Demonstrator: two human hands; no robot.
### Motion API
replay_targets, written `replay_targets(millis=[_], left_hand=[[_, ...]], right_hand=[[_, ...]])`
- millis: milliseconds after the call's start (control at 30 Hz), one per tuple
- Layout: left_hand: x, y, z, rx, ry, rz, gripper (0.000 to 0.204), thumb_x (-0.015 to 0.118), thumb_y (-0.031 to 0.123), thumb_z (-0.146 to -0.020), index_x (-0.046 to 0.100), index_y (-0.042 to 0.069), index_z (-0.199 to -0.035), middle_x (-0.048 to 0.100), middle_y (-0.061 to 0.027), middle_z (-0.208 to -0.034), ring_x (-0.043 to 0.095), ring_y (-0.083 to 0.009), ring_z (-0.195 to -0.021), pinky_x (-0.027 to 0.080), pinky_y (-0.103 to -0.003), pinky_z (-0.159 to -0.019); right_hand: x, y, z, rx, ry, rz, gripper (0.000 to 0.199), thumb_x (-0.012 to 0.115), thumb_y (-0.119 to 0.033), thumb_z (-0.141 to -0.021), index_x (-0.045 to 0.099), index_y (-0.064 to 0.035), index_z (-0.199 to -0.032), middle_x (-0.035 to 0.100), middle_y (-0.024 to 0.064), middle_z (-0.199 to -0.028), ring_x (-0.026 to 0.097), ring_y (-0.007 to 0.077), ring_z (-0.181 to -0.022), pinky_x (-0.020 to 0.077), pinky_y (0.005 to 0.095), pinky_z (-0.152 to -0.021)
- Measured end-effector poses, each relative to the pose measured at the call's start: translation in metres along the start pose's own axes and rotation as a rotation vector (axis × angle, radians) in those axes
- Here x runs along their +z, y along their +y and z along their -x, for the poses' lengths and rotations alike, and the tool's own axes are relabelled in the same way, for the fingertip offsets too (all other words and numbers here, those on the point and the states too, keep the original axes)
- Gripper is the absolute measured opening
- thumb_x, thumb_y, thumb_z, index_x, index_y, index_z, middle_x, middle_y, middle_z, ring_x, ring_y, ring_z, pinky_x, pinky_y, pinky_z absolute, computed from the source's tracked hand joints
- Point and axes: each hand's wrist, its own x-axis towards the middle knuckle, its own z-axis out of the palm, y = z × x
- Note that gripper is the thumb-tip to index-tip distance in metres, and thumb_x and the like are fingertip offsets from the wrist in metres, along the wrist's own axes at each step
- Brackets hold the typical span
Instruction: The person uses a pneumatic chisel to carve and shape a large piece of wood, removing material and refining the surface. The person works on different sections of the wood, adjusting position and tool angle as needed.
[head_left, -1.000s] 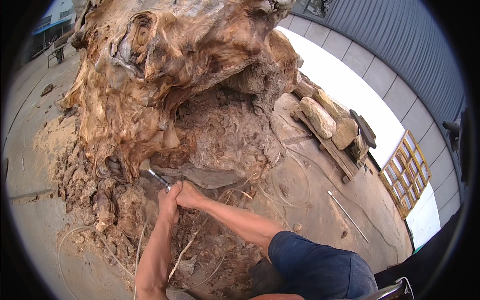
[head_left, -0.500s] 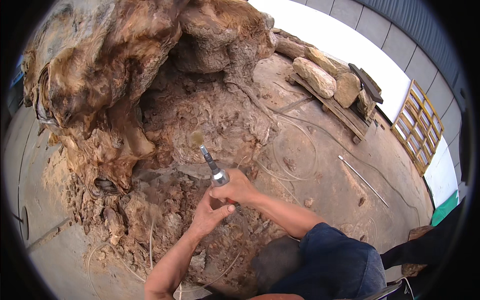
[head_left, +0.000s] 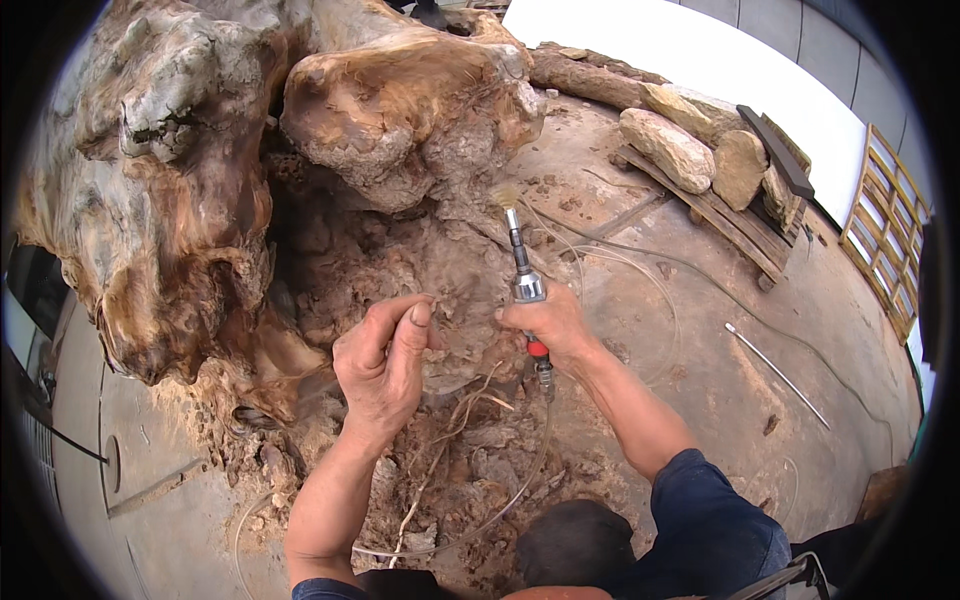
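My right hand (head_left: 557, 322) grips a pencil-shaped air grinder (head_left: 529, 288), silver with a red ring. It points away from me, and a blurred, pale round brush (head_left: 505, 194) sits on its end. A thin clear hose (head_left: 541, 455) trails from its rear. To the left, my left hand (head_left: 382, 360) is raised apart from the tool, thumb and forefinger close together; whatever they may hold does not show. Beyond both hands rises a huge gnarled root stump (head_left: 200, 210), brown and grey, with a dark hollow in its middle. The brush appears apart from the wood.
Wood chips and loose bark (head_left: 480, 470) lie below my hands. At the right, stones (head_left: 667, 150) rest on a wooden pallet (head_left: 705, 205). A pale rod (head_left: 777, 375) and a long cable (head_left: 740, 325) lie on the floor. A wooden lattice (head_left: 885, 235) leans against the white wall.
My left hand has let go of the grinder and moved up and left. My right hand has carried the grinder right and farther away. The view has shifted.
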Motion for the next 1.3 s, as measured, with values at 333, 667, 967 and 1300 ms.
replay_targets(millis=[333, 667, 967, 1300], left_hand=[[-0.102, 0.115, -0.106, 0.554, 0.312, -0.669, 0.028, 0.049, 0.003, -0.107, 0.055, -0.008, -0.132, 0.056, -0.0265, -0.133, 0.066, -0.0394, -0.116, 0.053, -0.052, -0.107], [-0.109, 0.152, -0.216, 0.349, 0.086, -0.837, 0.027, 0.051, 0.0, -0.106, 0.057, -0.008, -0.131, 0.057, -0.0269, -0.135, 0.059, -0.0408, -0.129, 0.046, -0.053, -0.113], [-0.019, 0.204, -0.145, -0.649, -0.217, -0.293, 0.035, 0.065, 0.008, -0.099, 0.058, -0.002, -0.132, 0.062, -0.0241, -0.131, 0.063, -0.0393, -0.121, 0.052, -0.043, -0.102], [0.052, 0.177, -0.168, -1.406, 0.231, 0.728, 0.083, 0.064, 0.057, -0.101, 0.041, -0.002, -0.154, 0.059, -0.0176, -0.143, 0.057, -0.0298, -0.132, 0.05, -0.047, -0.107]], right_hand=[[0.029, -0.099, -0.054, 0.23, 0.058, 0.165, 0.021, 0.076, -0.007, -0.078, 0.055, -0.0071, -0.078, 0.058, 0.0043, -0.064, 0.055, 0.0126, -0.051, 0.0388, 0.0296, -0.044], [0.061, -0.166, -0.089, 0.389, 0.066, 0.286, 0.018, 0.075, -0.004, -0.076, 0.057, -0.0056, -0.077, 0.059, 0.0045, -0.063, 0.055, 0.0127, -0.05, 0.0385, 0.0299, -0.044], [0.013, -0.179, -0.052, 0.625, 0.124, 0.328, 0.012, 0.073, -0.006, -0.076, 0.062, -0.0024, -0.074, 0.059, 0.0049, -0.059, 0.056, 0.0148, -0.049, 0.0395, 0.0331, -0.043], [0.055, -0.271, -0.023, 0.535, -0.091, 0.488, 0.016, 0.075, -0.013, -0.076, 0.065, -0.0017, -0.081, 0.065, 0.0044, -0.074, 0.061, 0.0146, -0.068, 0.0484, 0.0338, -0.062]])
